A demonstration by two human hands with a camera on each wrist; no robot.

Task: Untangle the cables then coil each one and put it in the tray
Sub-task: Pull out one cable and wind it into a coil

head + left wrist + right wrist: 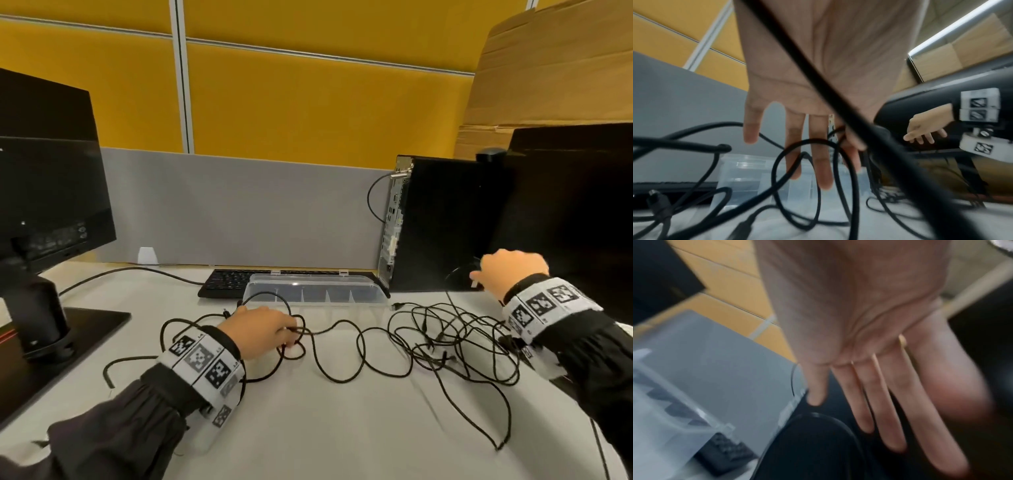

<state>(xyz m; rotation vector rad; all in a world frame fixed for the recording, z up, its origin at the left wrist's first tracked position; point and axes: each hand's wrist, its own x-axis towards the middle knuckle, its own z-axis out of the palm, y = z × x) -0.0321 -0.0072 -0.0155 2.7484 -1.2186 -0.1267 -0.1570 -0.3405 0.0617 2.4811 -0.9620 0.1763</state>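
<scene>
A tangle of thin black cables (445, 337) lies on the white table to the right of centre. Thicker black loops (329, 346) run left from it under my left hand (263, 330). That hand is palm down, its straight fingers (819, 162) touching the loops (797, 170) without gripping them. My right hand (507, 270) is raised by the black computer tower, open with straight fingers (879, 402), and a thin cable loop (459, 274) shows beside it. The clear compartment tray (315, 291) stands behind the cables, blurred in the right wrist view (663, 402).
A black monitor (51, 188) on its stand (85, 329) is at the left. A keyboard (226, 281) sits behind the tray. The computer tower (438, 222) and a second dark screen (575, 205) close off the right. A grey partition (239, 205) backs the table.
</scene>
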